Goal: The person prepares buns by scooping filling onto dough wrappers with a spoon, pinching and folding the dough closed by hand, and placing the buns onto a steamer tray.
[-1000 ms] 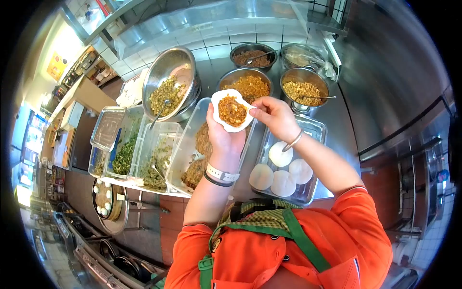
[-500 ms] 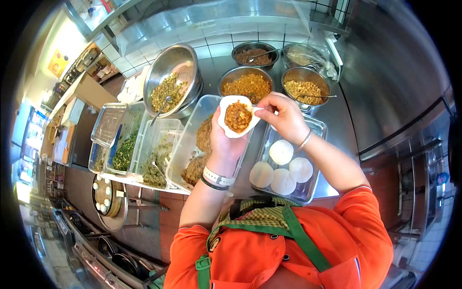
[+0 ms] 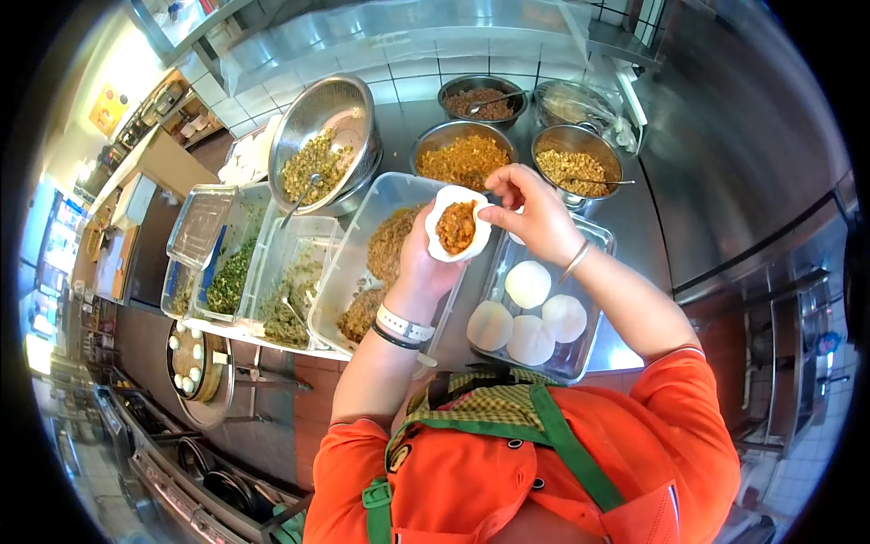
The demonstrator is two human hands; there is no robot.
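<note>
My left hand cups a white round dough wrapper, its rim raised round a mound of orange-brown filling. At the wrapper's right side is my right hand; its thumb touches the rim while the curled index finger stands apart from the thumb. Under the right forearm, a clear tray holds several flat white dough rounds. Behind the hands stands a metal bowl of orange-brown filling. A plastic tub with brown filling lies beneath my left hand.
A tilted steel colander with chopped greenish filling stands left. Farther left are plastic tubs of chopped greens. At the back are a bowl of dark filling and a bowl of yellowish bits. A steel wall bounds the right.
The wrapper has moved slightly right and tilted toward my right hand, and its rim stands higher. The right index finger has lifted away from the rim.
</note>
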